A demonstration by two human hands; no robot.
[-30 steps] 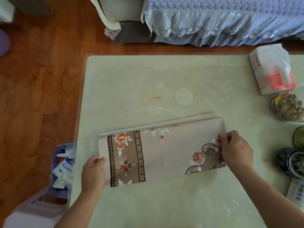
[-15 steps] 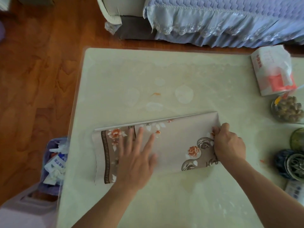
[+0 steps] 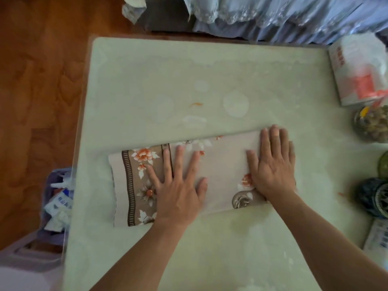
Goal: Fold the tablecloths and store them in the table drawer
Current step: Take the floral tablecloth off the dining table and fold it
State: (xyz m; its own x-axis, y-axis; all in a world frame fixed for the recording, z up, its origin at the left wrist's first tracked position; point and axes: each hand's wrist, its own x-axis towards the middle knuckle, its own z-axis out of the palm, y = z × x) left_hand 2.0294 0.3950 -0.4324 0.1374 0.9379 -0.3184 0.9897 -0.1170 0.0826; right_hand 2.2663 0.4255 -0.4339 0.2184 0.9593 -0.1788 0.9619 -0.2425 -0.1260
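A: Which step is being carried out?
B: The folded tablecloth (image 3: 218, 175), lying on the worktop (image 3: 147, 80), is being pressed flat by the left hand (image 3: 178, 185) and right hand (image 3: 273, 164), fingers straight, nothing being gripped.
A: Next?
B: Probably another fold is being called for; no drawer is being shown.

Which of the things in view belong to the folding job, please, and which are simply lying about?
Job:
- tablecloth, folded, flat on the table
- left hand and right hand, both pressing flat on it

Lying about:
- tissue pack
- jar
- dark dish
- bin beside the table
- bed cover

No drawer shows.
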